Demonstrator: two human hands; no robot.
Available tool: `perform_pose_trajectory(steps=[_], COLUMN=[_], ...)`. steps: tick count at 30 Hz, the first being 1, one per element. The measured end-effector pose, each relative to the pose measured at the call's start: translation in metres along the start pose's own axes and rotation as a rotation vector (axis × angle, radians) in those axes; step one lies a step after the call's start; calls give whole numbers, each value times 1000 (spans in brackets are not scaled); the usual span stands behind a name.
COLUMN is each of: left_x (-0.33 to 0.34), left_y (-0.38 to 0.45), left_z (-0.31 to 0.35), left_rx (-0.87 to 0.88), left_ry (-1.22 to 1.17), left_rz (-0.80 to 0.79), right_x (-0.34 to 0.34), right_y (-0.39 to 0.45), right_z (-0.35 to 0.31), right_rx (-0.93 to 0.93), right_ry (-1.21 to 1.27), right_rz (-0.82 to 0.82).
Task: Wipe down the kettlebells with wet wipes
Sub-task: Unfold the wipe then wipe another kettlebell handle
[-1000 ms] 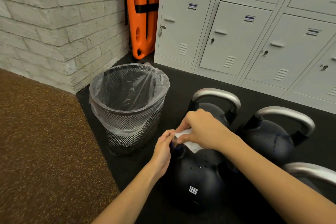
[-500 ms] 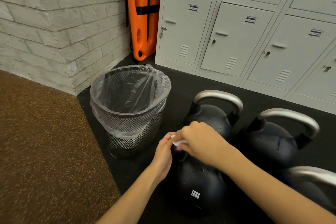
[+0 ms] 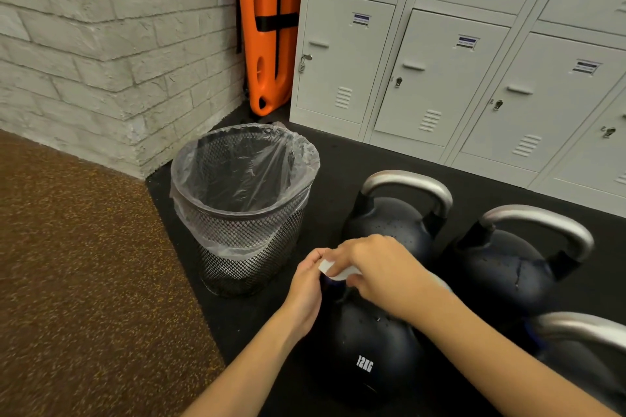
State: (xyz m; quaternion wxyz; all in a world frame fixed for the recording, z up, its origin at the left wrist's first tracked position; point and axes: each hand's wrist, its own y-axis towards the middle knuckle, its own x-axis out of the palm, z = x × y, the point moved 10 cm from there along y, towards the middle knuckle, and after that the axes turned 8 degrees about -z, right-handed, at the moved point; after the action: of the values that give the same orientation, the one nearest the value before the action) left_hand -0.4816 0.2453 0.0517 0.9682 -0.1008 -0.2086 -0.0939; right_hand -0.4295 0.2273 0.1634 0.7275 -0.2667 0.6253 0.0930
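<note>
both hands on wet wipe

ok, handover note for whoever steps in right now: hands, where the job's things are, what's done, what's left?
Left hand: pinches the left end of the wet wipe.
Right hand: curled over the wipe from above, gripping it at the handle of the 12KG kettlebell.
Three more kettlebells: rear one beside the lined mesh bin, one to its right, one at the right edge.
Done: cannot tell. Droplets show on three bells.
Left: probably finish the 12KG handle, wipe the rest and bin the wipe.
</note>
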Motion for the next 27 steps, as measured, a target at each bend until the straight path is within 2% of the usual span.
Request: perform_pose_trajectory(steps=[4, 9, 15, 22, 24, 27], left_x=[1, 1, 0, 2, 1, 2], left_y=[0, 0, 0, 0, -1, -2], left_z=[0, 0, 2, 3, 3, 1], left_rx=[-12, -11, -11, -1, -7, -17], left_ry=[-31, -2, -81, -97, -107, -91], left_rz=[-9, -8, 14, 28, 40, 26], right_x=[-16, 2, -18, -9, -12, -17], right_y=[-3, 1, -17, -20, -16, -7], right_z=[-1, -11, 18, 68, 67, 49], right_rx=[31, -11, 19, 64, 60, 61], right_ry=[-41, -54, 232, 772, 755, 531], right_rz=[7, 24, 130, 1, 16, 70])
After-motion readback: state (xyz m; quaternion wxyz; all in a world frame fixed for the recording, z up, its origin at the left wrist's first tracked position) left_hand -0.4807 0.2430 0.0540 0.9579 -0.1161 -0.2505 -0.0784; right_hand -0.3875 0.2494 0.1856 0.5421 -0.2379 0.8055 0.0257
